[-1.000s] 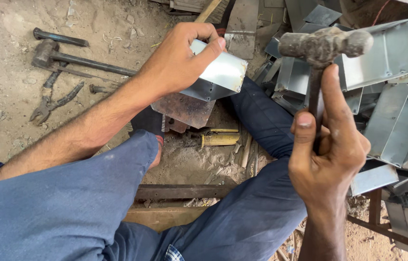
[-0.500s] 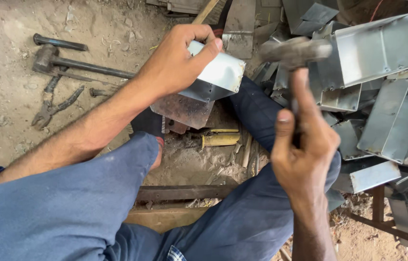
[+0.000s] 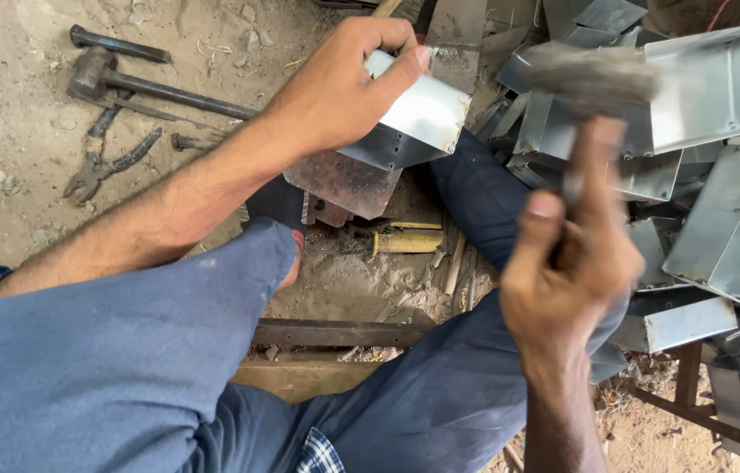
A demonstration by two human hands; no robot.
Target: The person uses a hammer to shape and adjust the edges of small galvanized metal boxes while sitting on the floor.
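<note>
Gripped a folded shiny sheet-metal box (image 3: 418,118) in the left hand (image 3: 335,88), over a rusty flat plate (image 3: 344,182). Clenched a blurred dark-headed hammer (image 3: 593,79) in the right hand (image 3: 571,271), raised before piled grey metal boxes (image 3: 729,210). Lay on sand at left: long-handled iron hammer (image 3: 151,83), rusty pliers (image 3: 103,162).

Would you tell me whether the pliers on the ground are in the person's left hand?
No, the pliers lie on the dirt, while the left hand grips a folded sheet-metal piece.

A dirt-floor metal workshop: folded sheet-metal boxes (image 3: 720,201) piled up, a sledgehammer (image 3: 151,83) and pliers (image 3: 107,162) lying about.
</note>
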